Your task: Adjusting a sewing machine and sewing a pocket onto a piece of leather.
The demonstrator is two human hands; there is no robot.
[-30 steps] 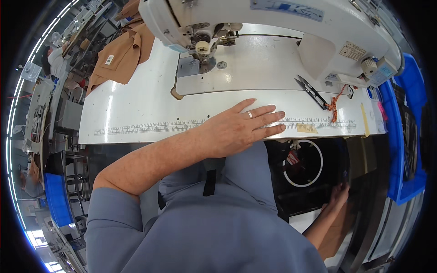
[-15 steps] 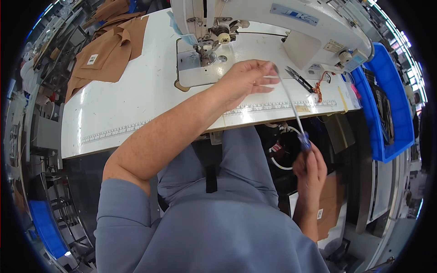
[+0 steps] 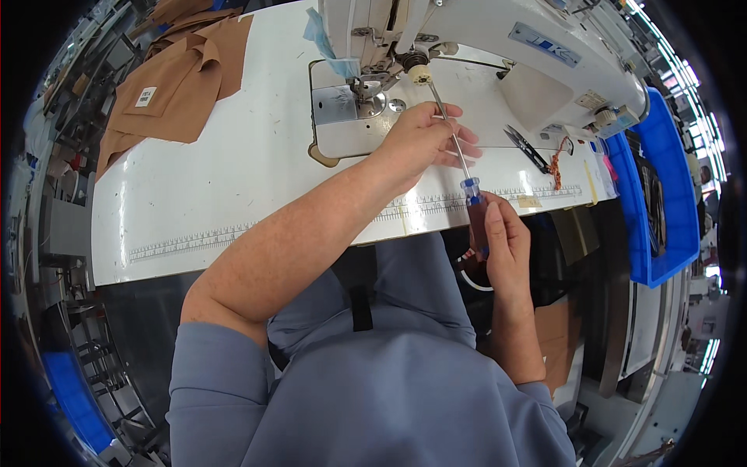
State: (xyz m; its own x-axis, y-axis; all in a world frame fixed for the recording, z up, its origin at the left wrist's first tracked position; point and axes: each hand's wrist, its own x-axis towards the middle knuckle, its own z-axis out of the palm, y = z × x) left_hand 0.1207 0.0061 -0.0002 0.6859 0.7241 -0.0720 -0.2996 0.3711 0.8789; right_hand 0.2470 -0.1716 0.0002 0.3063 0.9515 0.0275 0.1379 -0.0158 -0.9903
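Observation:
My right hand is closed round the handle of a screwdriver, which has a clear blue and dark red grip and a long thin steel shaft. The shaft slants up and away, its far end at the pale round knob on the sewing machine; whether the tip touches it I cannot tell. My left hand is loosely curled about the middle of the shaft, thumb on one side and fingers on the other. Beneath the machine head lies the metal needle plate.
Black thread snips with an orange cord lie right of my left hand. A ruler strip runs along the near edge of the white table. Brown fabric pieces lie at the far left; a blue bin stands at the right.
My right hand has raised the screwdriver up and to the left, bringing its far end from my left fingertips to the machine's knob. The left hand now sits farther down the shaft.

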